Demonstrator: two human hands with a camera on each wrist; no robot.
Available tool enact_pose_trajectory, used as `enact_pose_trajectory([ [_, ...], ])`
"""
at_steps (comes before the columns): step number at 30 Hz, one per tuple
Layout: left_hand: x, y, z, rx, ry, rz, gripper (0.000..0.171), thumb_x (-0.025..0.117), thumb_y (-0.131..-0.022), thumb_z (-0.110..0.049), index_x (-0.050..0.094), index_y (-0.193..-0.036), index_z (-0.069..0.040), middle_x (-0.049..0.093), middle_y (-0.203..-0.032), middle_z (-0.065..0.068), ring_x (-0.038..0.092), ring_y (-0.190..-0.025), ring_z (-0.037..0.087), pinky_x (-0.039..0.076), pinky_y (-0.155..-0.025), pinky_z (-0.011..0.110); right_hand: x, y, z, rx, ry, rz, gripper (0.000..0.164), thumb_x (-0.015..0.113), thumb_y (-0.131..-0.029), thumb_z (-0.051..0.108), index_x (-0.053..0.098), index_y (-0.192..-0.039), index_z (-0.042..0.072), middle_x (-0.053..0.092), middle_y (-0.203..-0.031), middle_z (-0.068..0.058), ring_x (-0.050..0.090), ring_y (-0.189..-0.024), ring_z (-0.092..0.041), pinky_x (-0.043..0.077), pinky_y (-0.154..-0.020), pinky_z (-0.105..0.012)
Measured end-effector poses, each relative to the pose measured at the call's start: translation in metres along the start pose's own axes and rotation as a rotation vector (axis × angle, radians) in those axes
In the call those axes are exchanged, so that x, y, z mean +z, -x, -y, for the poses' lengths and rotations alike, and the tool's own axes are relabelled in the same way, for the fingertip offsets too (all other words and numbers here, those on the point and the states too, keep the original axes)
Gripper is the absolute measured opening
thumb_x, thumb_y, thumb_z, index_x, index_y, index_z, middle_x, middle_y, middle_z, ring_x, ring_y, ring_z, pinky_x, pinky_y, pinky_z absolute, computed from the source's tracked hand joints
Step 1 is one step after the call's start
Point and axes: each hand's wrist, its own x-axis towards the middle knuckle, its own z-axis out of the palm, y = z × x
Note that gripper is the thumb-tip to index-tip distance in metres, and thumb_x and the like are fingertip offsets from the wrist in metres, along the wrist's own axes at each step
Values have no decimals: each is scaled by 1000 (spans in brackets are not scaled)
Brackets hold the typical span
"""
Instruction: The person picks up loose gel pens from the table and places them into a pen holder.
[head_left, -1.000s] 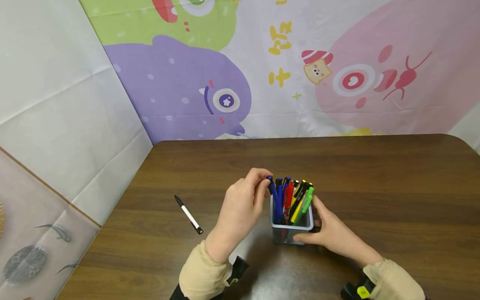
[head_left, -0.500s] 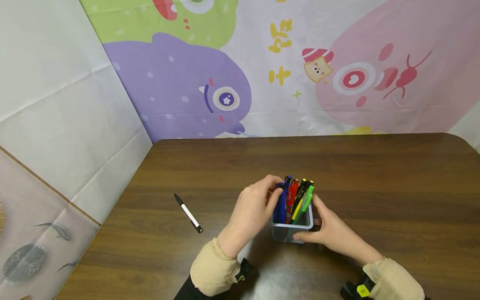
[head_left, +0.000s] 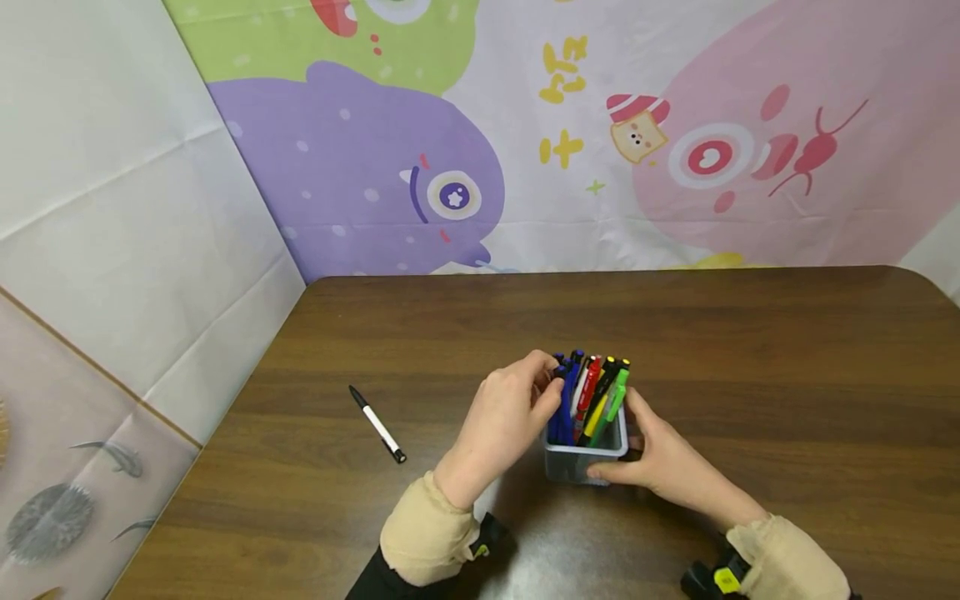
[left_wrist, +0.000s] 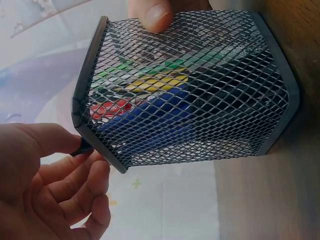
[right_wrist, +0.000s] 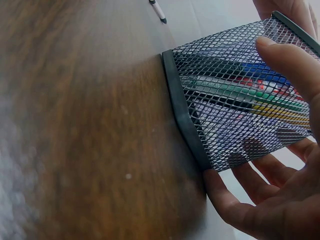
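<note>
A square black mesh pen holder point(head_left: 581, 468) stands upright on the table, filled with blue, red, white, black, yellow and green pens. My right hand point(head_left: 666, 465) grips its right side, thumb point(right_wrist: 285, 57) across the mesh and the other fingers around the far face. At the holder's left rim, my left hand point(head_left: 501, 407) pinches the dark top end point(left_wrist: 83, 147) of a blue pen between thumb and forefinger. That pen's blue barrel point(left_wrist: 155, 112) shows through the mesh, inside the holder. The red pen point(head_left: 589, 385) and green pen point(head_left: 617, 395) lean towards the right.
A white pen with black ends point(head_left: 378, 425) lies alone on the wooden table point(head_left: 315, 517), left of my left hand. Behind the table's far edge hangs a cloth point(head_left: 585, 233) with cartoon prints. A pale wall sheet point(head_left: 150, 167) borders the left side.
My left hand has moved right and slightly nearer, bringing the blue pen's top in against the other pens. Lately the red and white pens have shifted. My right hand keeps its grip.
</note>
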Motion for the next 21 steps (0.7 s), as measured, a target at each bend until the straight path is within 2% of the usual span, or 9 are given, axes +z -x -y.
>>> enact_pose_trajectory([
  [9, -1, 0, -1, -30, -26, 3, 11, 58, -86, -16, 58, -94, -8, 59, -74, -2, 49, -60, 6, 43, -54, 19, 0, 0, 0, 11, 6, 2, 100, 76, -71, 24, 10, -146, 16, 33, -134, -23, 55, -100, -29, 52, -69, -30],
  [15, -4, 0, -1, 27, -119, -14, 13, 59, -85, -17, 61, -95, -9, 60, -75, -5, 50, -59, 4, 43, -63, 27, -1, 0, -1, 10, 3, 2, 101, 76, -71, 24, 10, -146, 15, 33, -134, -23, 55, -100, -29, 52, -69, -30],
  [18, -11, -2, 2, 31, -112, -10, 14, 59, -85, -17, 62, -97, -10, 61, -76, -6, 51, -60, 3, 44, -63, 26, -1, 0, -1, 4, 7, -3, 101, 76, -71, 24, 10, -146, 15, 33, -135, -22, 55, -101, -29, 52, -71, -30],
  [21, -25, -3, 8, -10, -83, -5, 14, 58, -85, -18, 62, -97, -12, 61, -77, -7, 50, -59, 3, 43, -59, 24, -1, 0, -1, 7, 7, -4, 102, 77, -70, 24, 10, -146, 15, 33, -135, -23, 54, -102, -30, 51, -71, -29],
])
